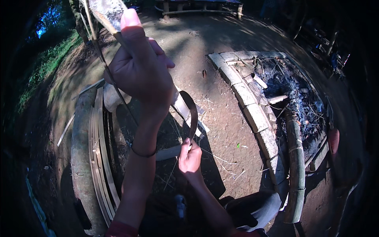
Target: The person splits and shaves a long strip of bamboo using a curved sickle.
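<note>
My left hand (140, 69) is raised at the upper left, closed around a split bamboo piece (107, 11). Its pale, rough end sticks out past my thumb, and a length of it (180, 106) comes out below my wrist, slanting down. A thin dark strip (102, 55) hangs along the hand's left side; whether it is still joined to the piece I cannot tell. Lower down, my right hand (190, 158) grips a sickle-like knife by its handle, which the fingers mostly hide. The dark curved blade (193, 112) points up, beside the lower length of bamboo.
At left lie a thick log (81, 170) and several long split strips (98, 158). A fire pit edged with pale blocks (245, 96) holds ash (308, 98); a bamboo pole (294, 166) reaches into it. Shavings (225, 162) litter the ground. A low bench (201, 12) stands far back.
</note>
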Tool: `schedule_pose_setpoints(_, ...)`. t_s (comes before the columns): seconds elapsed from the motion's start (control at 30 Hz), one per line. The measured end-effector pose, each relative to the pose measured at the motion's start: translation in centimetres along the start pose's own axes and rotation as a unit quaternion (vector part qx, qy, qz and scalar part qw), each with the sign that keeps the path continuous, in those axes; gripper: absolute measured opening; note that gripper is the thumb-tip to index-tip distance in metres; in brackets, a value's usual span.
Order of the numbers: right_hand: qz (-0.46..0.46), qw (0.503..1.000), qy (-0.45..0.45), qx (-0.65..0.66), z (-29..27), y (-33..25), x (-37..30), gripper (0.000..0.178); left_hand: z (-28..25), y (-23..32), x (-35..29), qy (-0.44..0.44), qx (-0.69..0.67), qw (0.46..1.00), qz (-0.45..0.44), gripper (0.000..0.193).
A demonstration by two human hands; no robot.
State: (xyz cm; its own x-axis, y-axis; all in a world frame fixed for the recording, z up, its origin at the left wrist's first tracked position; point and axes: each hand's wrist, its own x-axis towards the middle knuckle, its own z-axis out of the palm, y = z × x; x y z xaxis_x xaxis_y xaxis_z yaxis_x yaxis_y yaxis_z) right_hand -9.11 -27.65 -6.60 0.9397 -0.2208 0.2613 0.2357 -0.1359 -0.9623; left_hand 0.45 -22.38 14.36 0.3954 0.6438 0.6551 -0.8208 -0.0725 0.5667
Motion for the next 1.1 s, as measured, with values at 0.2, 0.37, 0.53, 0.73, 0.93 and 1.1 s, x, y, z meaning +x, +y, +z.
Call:
schedule_pose_setpoints(0.2,0.062,0.993,-0.101,0.023,0.9,-5.7,0.0,0.025,-1.7,1.5,2.9,0.036,0.048,0.998,0.015,0.063)
schedule_pose_setpoints(0.37,0.11,0.992,-0.052,-0.036,0.5,1.5,-0.8,0.025,-0.8,1.0,1.1,-0.001,0.035,0.999,0.038,0.06)
schedule_pose_setpoints(0.53,0.087,0.995,-0.027,-0.051,-0.6,4.5,-0.9,0.025,0.2,0.4,0.6,0.068,0.049,0.996,-0.024,0.062)
schedule_pose_setpoints(0.73,0.127,0.992,-0.017,-0.001,0.7,5.9,-1.7,0.026,0.8,1.1,-0.2,0.064,0.062,0.996,0.006,0.062)
schedule_pose_setpoints(0.93,0.151,0.987,-0.054,-0.033,-0.7,6.6,-1.5,0.032,-0.6,0.5,0.6,0.021,0.057,0.998,0.008,0.063)
schedule_pose_setpoints(1.1,0.157,0.985,-0.035,-0.059,0.1,9.7,-2.4,0.031,0.1,0.8,-0.1,0.047,0.106,0.993,0.017,0.061)
